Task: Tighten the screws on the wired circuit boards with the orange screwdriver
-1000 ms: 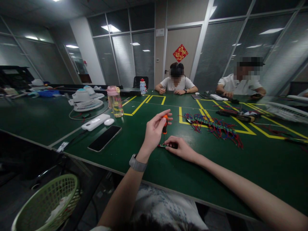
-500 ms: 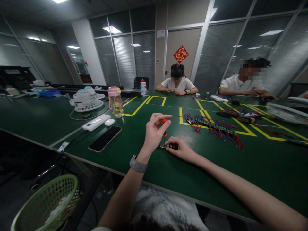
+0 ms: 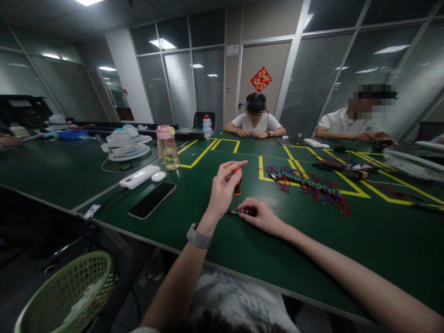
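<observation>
My left hand (image 3: 221, 190) pinches a small orange-handled screwdriver (image 3: 237, 181) and holds it upright, tip down on a small green circuit board (image 3: 237, 212) on the green table (image 3: 194, 217). My right hand (image 3: 261, 214) rests on the table with its fingers closed on that board, pinning it in place. A grey watch sits on my left wrist.
A pile of circuit boards with red and blue wires (image 3: 307, 183) lies beyond my hands. A black phone (image 3: 151, 200), a white remote (image 3: 138, 176), a pink bottle (image 3: 168, 147) and small fans (image 3: 123, 144) stand to the left. Two people sit across the table. A green basket (image 3: 65, 292) is below left.
My left hand's fingers have shifted around the screwdriver handle, turning it in place. My right hand and the board have stayed put.
</observation>
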### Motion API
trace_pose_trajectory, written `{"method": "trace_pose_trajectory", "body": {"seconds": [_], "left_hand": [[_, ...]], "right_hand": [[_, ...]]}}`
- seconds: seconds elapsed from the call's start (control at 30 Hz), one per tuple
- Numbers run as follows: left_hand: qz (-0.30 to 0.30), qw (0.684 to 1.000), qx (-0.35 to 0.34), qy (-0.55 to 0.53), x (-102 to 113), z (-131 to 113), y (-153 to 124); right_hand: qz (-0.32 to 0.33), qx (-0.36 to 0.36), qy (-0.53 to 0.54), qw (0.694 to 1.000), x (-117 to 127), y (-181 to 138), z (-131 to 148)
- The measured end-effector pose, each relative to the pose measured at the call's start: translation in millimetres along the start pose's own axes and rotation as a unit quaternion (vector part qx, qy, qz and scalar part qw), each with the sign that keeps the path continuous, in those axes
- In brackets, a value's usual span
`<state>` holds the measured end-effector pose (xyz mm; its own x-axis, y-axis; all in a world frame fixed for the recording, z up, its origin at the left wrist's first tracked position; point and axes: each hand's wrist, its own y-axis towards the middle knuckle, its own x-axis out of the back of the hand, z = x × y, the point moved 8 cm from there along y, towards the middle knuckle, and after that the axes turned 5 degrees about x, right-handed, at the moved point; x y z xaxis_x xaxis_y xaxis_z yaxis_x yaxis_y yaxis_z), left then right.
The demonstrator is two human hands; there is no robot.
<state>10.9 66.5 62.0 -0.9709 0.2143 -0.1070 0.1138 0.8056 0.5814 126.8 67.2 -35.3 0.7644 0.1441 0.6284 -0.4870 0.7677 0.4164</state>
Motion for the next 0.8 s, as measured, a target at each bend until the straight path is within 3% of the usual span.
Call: {"method": "trace_pose_trajectory", "body": {"seconds": [0.1, 0.3, 0.47, 0.63, 0.8], "left_hand": [[0.028, 0.998, 0.027, -0.055, -6, 4, 0], [-0.017, 0.999, -0.014, 0.040, 1, -3, -1], [0.023, 0.998, 0.019, -0.053, -5, 3, 0], [-0.028, 0.999, -0.012, 0.031, 3, -3, 0], [0.037, 0.996, 0.020, -0.085, -7, 3, 0]], "right_hand": [[0.002, -0.004, 0.002, 1.000, 0, 0, 0], [-0.001, -0.003, 0.001, 1.000, 0, 0, 0], [0.003, -0.006, 0.004, 1.000, -1, 0, 0], [0.004, -0.005, -0.001, 1.000, -1, 0, -1], [0.004, -0.007, -0.001, 1.000, -1, 0, -2]]}}
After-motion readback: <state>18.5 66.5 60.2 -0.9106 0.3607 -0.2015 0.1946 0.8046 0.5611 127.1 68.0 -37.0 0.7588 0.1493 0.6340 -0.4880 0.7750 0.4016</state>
